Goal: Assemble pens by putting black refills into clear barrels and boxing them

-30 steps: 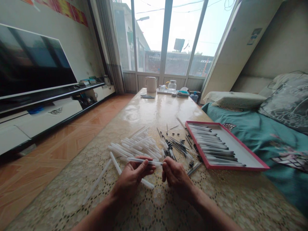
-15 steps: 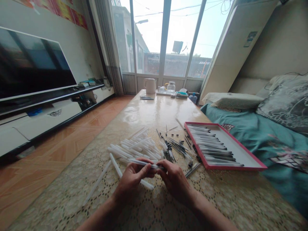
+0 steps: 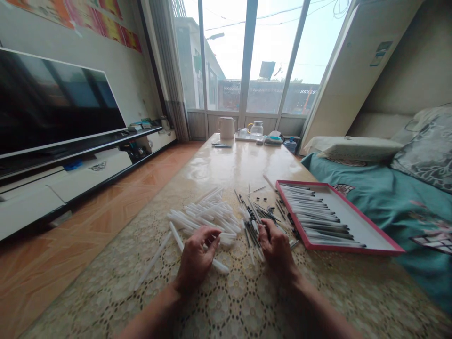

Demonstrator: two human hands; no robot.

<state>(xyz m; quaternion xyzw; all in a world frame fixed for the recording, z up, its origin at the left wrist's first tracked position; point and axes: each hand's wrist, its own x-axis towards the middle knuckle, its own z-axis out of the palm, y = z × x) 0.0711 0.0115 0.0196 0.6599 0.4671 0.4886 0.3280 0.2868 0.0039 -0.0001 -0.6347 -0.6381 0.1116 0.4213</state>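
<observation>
My left hand [image 3: 198, 256] hovers at the near edge of a heap of white pen barrels [image 3: 208, 214]. Its fingers are curled, thumb and forefinger a little apart, with nothing seen between them. Farther right, my right hand [image 3: 277, 245] pinches a slim grey pen [image 3: 254, 211] that slants up and away to the left. Beneath and beyond it lie dark refills [image 3: 251, 235] and small black caps [image 3: 264, 199]. A red-rimmed shallow box [image 3: 356, 252] to the right holds a row of pens with dark ends [image 3: 318, 214].
The patterned table [image 3: 243, 306] stretches toward the window. At its far end stand a beige kettle [image 3: 226, 128], a glass jug [image 3: 257, 129] and a tissue pack [image 3: 273, 137]. A sofa with a teal cover [image 3: 374, 197] borders the right; a TV cabinet [image 3: 88, 174] is at left.
My hands have parted. The left has let go of the pen they both held; the right has moved right, over the refills, with a pen in its fingers. The view has shifted slightly left.
</observation>
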